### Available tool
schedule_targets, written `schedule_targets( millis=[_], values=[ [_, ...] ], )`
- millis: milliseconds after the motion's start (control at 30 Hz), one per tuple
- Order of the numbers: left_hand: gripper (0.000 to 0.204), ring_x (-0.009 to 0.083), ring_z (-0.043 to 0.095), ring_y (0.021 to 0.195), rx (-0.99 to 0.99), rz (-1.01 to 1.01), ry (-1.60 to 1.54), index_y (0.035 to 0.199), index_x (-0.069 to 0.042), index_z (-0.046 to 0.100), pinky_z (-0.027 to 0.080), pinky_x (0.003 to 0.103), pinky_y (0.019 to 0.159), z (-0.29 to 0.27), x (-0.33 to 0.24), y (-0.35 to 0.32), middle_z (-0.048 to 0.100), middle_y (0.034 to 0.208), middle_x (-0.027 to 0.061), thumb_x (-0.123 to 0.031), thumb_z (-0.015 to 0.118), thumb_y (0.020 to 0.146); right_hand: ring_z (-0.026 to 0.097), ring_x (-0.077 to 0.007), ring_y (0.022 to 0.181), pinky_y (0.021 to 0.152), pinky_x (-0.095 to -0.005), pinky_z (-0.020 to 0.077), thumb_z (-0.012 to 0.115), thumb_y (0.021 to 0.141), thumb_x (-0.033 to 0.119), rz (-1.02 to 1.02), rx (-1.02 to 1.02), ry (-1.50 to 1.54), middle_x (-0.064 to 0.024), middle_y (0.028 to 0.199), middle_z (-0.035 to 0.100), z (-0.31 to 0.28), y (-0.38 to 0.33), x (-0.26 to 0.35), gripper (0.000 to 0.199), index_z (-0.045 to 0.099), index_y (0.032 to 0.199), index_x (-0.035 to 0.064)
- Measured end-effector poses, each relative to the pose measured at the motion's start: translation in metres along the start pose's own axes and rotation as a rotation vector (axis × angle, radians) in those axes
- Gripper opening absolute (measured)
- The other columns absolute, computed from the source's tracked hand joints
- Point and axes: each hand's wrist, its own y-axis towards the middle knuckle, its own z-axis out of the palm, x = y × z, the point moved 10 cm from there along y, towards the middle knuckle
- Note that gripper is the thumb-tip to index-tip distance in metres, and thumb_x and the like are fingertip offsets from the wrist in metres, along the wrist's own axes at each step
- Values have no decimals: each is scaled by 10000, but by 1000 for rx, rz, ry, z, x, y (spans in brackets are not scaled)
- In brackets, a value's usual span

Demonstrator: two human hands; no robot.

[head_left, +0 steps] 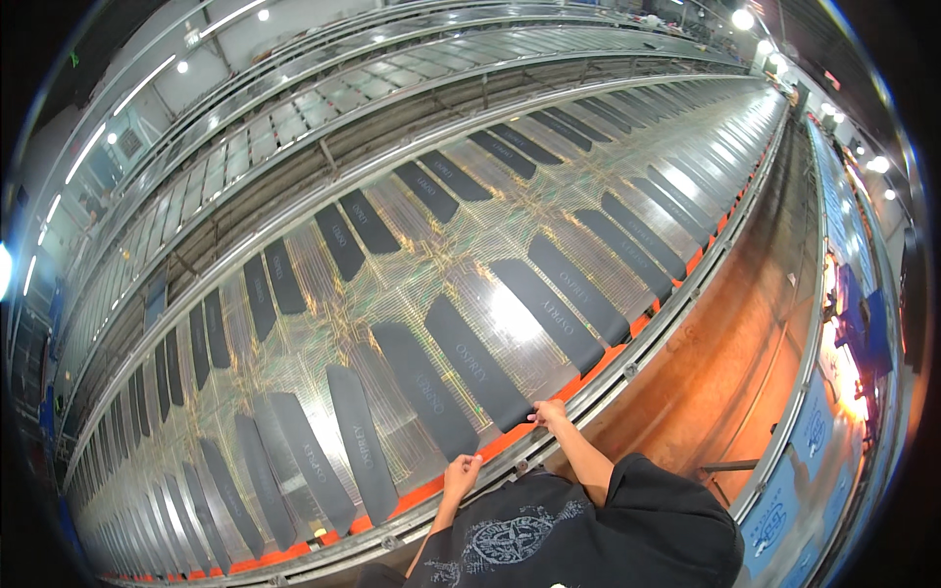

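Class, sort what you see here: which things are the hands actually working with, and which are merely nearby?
In hand:
- left hand on one dark fabric panel
- right hand on the next dark panel
- orange table edge

Merely nearby:
- curved dark panel
- far rows of panels
- ceiling lights

Long strips (pixel 470 365) side by side across a table (pixel 588 387), both hands (pixel 461 477) at its near edge.

both bare forearms reach up from the lower edge, elbows bent. the left hand (pixel 461 475) sits lower with fingers curled down, while the right hand (pixel 549 413) stretches further out, its fingers bent forward.
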Motion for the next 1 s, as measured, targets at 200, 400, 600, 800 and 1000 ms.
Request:
schedule_targets(
  millis=[200,400,600,800,1000],
  values=[
    [380,94,546,590,9,-59,-76,902,-22,666,442,265,577,-15,8,-13,627,631,32,-396,634,842,669,-278,619,407,-284,433,668,825,117,146,59,-40,-121,692,579,12,-4,-8,221,563,905,-61],
    [389,74,512,583,103,-119,-196,888,-11,662,420,251,549,4,29,-5,621,678,27,-398,628,860,634,-214,542,388,-260,421,728,802,292,142,510,-278,-97,766,597,41,-28,-10,359,566,876,-20],
    [480,90,444,518,315,-288,-522,935,-44,614,372,265,460,41,27,3,517,638,-3,-518,595,860,591,-133,537,400,-250,387,607,884,272,13,400,-246,-41,723,618,48,-84,20,229,586,847,47],
    [510,118,424,519,513,-704,-1063,910,-45,563,339,247,441,103,-52,-1,496,661,27,-545,464,913,472,-99,470,351,-242,309,578,901,273,12,419,-108,-40,654,585,67,-78,15,258,577,786,41],
    [254,122,340,486,239,-699,-1154,735,-81,407,282,254,403,127,-17,82,401,616,31,-241,428,931,380,-81,429,339,-251,232,589,898,259,112,551,-59,-25,618,532,62,-68,21,265,548,729,59]
  ],
)
